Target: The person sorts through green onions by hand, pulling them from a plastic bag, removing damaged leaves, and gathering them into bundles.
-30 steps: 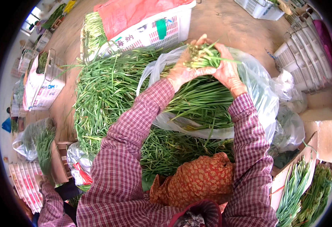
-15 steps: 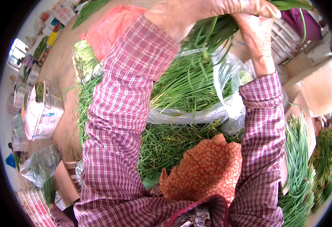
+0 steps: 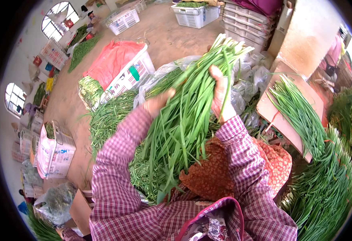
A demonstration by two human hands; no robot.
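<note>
Fingers of the right hand (image 3: pixel 221 96) grasp a bunch of green stalks (image 3: pixel 190 100), the thumb pressed along its near side; the other fingers are mostly hidden behind it. Motion blurs the left hand (image 3: pixel 158 102), and whether it grips or only touches cannot be told.

Beyond the left forearm spreads a heap of loose greens (image 3: pixel 115 114), its middle screened by the hanging leaves. A clear plastic bag (image 3: pixel 148 88) rims the heap just past the left hand, and behind that stands a white crate (image 3: pixel 138 68) partly covered by a red sheet (image 3: pixel 113 58). To the right, a tilted board (image 3: pixel 270 102) carries more long stalks (image 3: pixel 294 104), with a large pile of bundles (image 3: pixel 324 193) close below it. An orange patterned cloth (image 3: pixel 208 168) lies under the right forearm, and the leaf tips hang in front of its left edge.

The bunch slants between the two hands: pale ends stick out above the right thumb, toward the upper right, while the leaves fan down to the lower left, the left hand at their left edge.
</note>
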